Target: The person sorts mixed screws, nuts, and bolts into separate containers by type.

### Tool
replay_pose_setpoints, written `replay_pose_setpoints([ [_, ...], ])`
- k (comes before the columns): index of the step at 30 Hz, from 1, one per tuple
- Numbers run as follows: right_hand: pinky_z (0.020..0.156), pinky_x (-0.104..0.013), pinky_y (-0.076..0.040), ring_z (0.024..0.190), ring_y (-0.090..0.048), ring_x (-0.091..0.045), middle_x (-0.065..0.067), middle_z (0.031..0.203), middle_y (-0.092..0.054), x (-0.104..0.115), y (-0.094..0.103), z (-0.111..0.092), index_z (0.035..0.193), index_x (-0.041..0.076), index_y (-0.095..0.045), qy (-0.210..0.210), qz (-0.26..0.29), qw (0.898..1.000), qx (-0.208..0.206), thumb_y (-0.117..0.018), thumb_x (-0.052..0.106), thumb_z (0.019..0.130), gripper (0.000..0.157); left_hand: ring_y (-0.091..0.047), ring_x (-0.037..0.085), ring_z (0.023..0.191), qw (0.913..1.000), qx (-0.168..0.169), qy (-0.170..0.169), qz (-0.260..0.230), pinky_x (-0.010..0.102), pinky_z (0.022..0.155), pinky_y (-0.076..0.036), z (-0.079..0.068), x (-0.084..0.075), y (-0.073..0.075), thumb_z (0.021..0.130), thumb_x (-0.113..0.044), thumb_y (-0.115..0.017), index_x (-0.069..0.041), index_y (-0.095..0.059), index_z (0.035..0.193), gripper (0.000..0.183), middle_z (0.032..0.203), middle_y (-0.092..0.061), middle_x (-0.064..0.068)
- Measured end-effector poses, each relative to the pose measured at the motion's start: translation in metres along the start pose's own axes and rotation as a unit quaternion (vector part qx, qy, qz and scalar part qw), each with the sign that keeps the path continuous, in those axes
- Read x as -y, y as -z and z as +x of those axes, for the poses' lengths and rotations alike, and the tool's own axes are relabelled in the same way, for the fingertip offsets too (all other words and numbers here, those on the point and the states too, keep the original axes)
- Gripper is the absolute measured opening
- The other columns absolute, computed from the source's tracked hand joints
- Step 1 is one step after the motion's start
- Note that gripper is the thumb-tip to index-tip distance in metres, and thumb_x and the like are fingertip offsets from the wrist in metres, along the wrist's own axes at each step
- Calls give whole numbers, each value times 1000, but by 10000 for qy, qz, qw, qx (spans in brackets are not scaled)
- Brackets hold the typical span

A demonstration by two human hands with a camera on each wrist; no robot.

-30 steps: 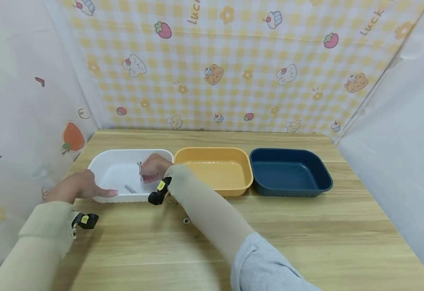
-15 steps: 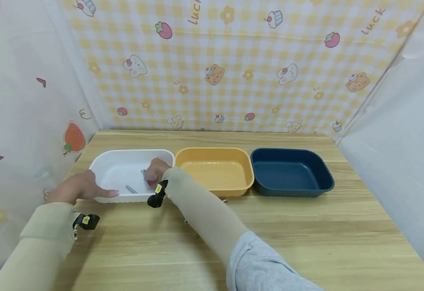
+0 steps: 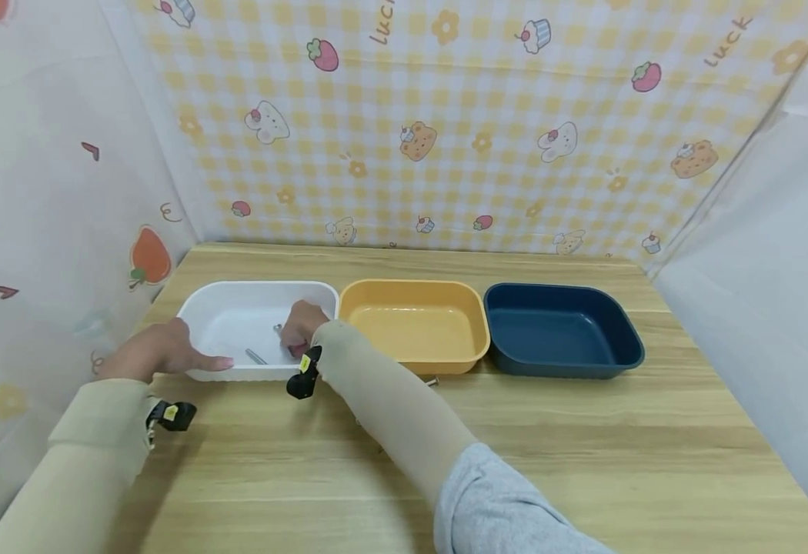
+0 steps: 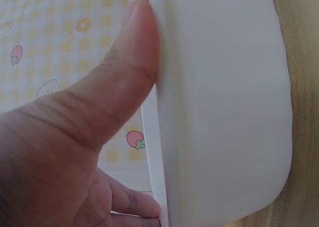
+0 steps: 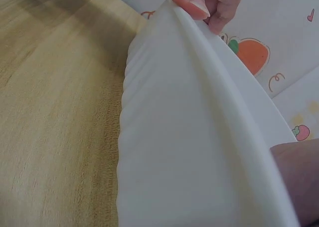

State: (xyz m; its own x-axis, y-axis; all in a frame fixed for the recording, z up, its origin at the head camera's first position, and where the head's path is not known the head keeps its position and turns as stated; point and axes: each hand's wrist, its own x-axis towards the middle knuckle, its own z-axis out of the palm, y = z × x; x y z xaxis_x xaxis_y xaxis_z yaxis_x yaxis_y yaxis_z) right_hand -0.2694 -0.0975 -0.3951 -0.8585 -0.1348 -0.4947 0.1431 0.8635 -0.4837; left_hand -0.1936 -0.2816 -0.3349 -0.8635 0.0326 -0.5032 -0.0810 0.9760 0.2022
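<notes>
A white plastic tray (image 3: 227,323) stands at the left of the table. My left hand (image 3: 158,352) holds its front left corner, thumb (image 4: 134,52) against the front rim and other fingers by the left side. Inside the tray, my right hand (image 3: 302,327) has curled fingers near the front right part and grips a metal bolt (image 3: 278,328); only one end of it shows. A second metal bolt or pin (image 3: 255,356) lies on the tray floor to the left of that hand. In the right wrist view, the tray wall hides the right fingertips.
A yellow tray (image 3: 414,362) touches the white one on its right, then comes a dark blue tray (image 3: 563,365). A bolt (image 3: 432,382) lies on the wooden table (image 3: 584,462) by the right forearm, which partly covers other small metal pieces. A checked cloth hangs behind.
My right hand has gone lower in the white tray, and less of the bolt shows beside its fingers. The left hand keeps its place on the rim. The head view has shifted slightly.
</notes>
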Motion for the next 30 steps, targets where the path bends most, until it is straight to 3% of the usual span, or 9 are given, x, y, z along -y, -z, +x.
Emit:
replay_pose_setpoints([
  [11,36,-21,-38,40,-47,-13,-4,58,-55,0,2,-5,88,4,-62,18,135,9999,-73,-64,8,87,5,-52,46,95,10000,-83,-39,-31,56,83,-50,3,1,1,66,-77,-69,31,-31,121,127,117,-42,47],
  [16,41,-21,-42,47,-52,-13,-5,70,-58,1,17,-16,78,5,-59,517,168,9985,60,-59,10,90,13,-55,46,92,9998,-78,-41,-156,52,76,-54,2,2,1,66,-76,-70,31,-27,121,127,115,-41,47],
  [19,49,-22,-50,58,-58,-14,-3,84,-62,0,30,-27,82,2,-63,1062,660,9918,249,-56,2,89,10,-54,45,91,9998,-121,-70,-135,52,76,-53,2,1,3,67,-75,-70,31,-27,122,127,115,-41,47],
  [23,64,-30,-57,76,-65,-17,-3,98,-65,-2,47,-42,108,0,-66,1458,1466,9760,690,-56,3,92,19,-52,47,94,9999,-105,-24,-97,56,83,-50,1,1,4,66,-76,-69,31,-26,123,129,117,-39,48],
  [26,73,-35,-57,83,-67,-20,-5,96,-68,-5,56,-49,119,4,-63,1492,1566,9707,1043,-56,15,96,26,-51,46,94,9999,-43,23,-106,57,84,-49,1,1,3,66,-77,-69,31,-26,123,129,116,-40,47],
  [30,83,-41,-55,92,-68,-26,-6,96,-70,-14,65,-58,120,5,-63,1478,1715,9633,1444,-49,21,98,31,-52,46,93,10000,-27,-50,20,56,83,-50,1,4,1,68,-75,-68,31,-30,121,125,114,-43,46],
])
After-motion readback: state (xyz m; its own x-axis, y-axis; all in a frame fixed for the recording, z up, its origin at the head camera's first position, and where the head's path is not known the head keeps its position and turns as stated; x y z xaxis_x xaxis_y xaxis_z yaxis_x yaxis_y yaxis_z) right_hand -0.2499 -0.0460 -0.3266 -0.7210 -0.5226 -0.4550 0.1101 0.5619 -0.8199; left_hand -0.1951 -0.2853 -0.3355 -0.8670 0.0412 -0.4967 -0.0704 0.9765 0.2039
